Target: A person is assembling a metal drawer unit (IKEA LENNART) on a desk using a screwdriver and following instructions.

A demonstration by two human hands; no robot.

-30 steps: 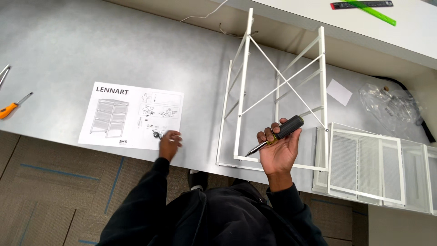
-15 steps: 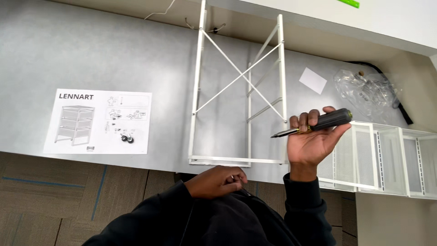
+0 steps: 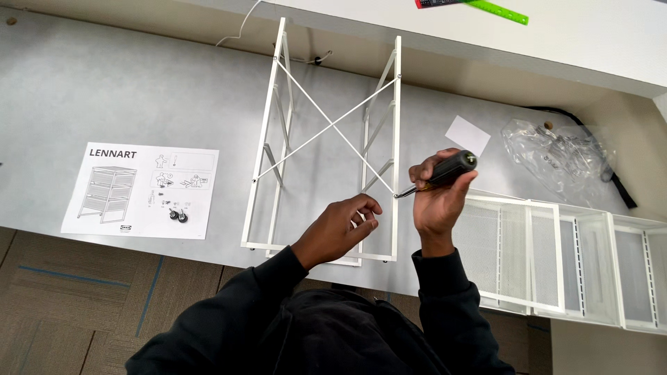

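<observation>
A white metal frame (image 3: 271, 132) with crossed diagonal wires lies on the grey table (image 3: 104, 83). My right hand (image 3: 436, 198) grips a black-handled screwdriver (image 3: 445, 170), its tip touching the frame's right rail where a diagonal wire ends. My left hand (image 3: 337, 229) hovers over the lower part of the frame, just left of that rail, with fingers curled and pinched together; whether they hold something small I cannot tell.
An instruction sheet (image 3: 142, 191) with two small black wheels (image 3: 178, 216) on it lies at the left. White mesh baskets (image 3: 556, 257) stand at the right, a clear plastic bag (image 3: 556, 156) and white card (image 3: 467, 135) behind them. A green ruler (image 3: 497, 10) lies on the upper shelf.
My left hand has moved from the instruction sheet across to the frame. My right hand has brought the screwdriver's tip down onto the frame's right rail. The view has shifted.
</observation>
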